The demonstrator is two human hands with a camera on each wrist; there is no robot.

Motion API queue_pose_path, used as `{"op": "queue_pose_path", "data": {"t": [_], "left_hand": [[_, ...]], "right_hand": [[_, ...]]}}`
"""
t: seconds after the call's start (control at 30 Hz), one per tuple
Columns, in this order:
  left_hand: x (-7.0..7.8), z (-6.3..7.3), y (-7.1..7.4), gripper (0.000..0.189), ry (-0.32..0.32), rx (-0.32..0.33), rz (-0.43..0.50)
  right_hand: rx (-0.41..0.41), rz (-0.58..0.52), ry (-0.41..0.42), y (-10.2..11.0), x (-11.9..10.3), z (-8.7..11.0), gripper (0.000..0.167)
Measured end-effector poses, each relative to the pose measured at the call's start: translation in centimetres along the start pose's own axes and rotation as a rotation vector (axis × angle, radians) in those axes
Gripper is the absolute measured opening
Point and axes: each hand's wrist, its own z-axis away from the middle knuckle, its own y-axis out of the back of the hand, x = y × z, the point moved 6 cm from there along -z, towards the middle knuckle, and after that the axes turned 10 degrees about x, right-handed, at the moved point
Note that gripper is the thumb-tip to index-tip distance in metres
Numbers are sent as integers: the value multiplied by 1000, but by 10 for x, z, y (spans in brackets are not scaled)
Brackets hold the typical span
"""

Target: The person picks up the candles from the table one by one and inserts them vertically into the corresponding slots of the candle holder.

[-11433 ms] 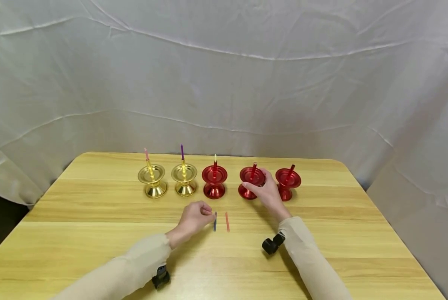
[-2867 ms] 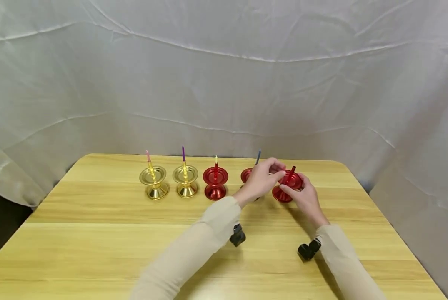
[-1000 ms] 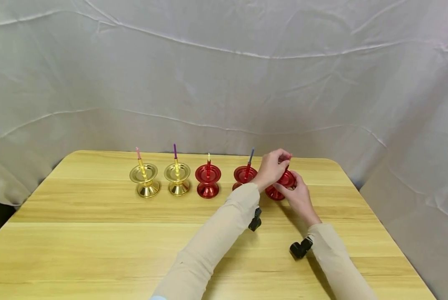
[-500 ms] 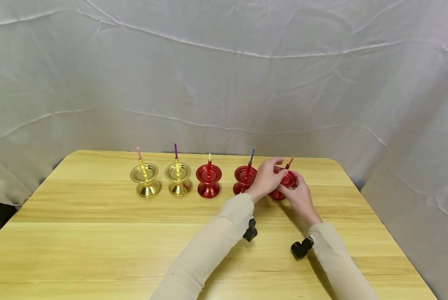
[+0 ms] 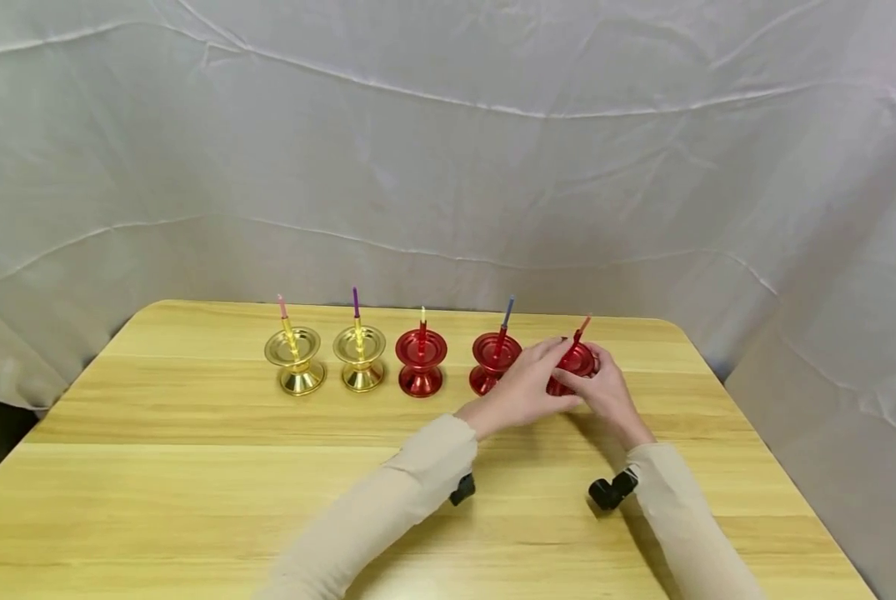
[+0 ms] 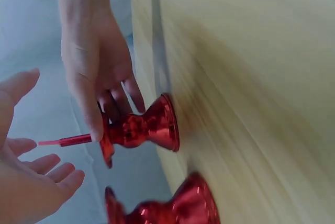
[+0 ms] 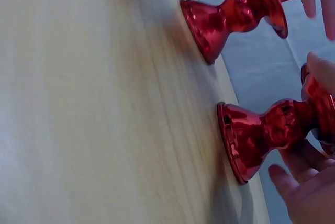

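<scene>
My right hand [image 5: 607,388] holds the rightmost red candle holder [image 7: 280,124] round its dish, thumb on one side and fingers on the other. A thin coral candle [image 5: 586,322] stands in that holder's tube, leaning slightly right. Beside it, my left hand [image 5: 526,385] is open, its fingers extended near the dish and crossing in front of it in the head view. In the left wrist view, the left fingers [image 6: 55,169] spread apart close to the coral candle, with nothing in their grasp. Just left stands another red candle holder [image 5: 497,350], bearing a blue candle [image 5: 508,310].
Further left in the row are a red holder [image 5: 421,350] with a pale yellow candle [image 5: 422,315], a gold holder [image 5: 360,346] with a purple candle [image 5: 356,302], and a gold holder [image 5: 292,348] with a pink candle [image 5: 282,306]. The wooden table [image 5: 192,483] ends before a grey curtain [image 5: 448,183].
The blue and coral candles, earlier lying on the table, now stand in the two rightmost red holders. My left hand has let go of the coral candle, opened and lowered; the right keeps its hold.
</scene>
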Motion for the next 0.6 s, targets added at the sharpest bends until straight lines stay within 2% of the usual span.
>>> {"op": "queue_pose_path", "data": {"t": [0.13,0.23,0.37,0.5,0.6], "left_hand": [[-1,24,14,82,-63,-53,-86],[-5,46,26,83,-97,-79,-117],[-14,76,41,85,-102,-94,-148],[-26,101,61,90,-86,-56,-235],[-36,115,76,99,-63,-18,-323]], "right_hand": [[-6,34,-23,-2,1,2,100],[-5,55,-39,-2,1,4,105],[8,9,-30,2,-1,11,105],[38,12,24,11,-6,22,102],[82,142,90,18,-14,34,98]]}}
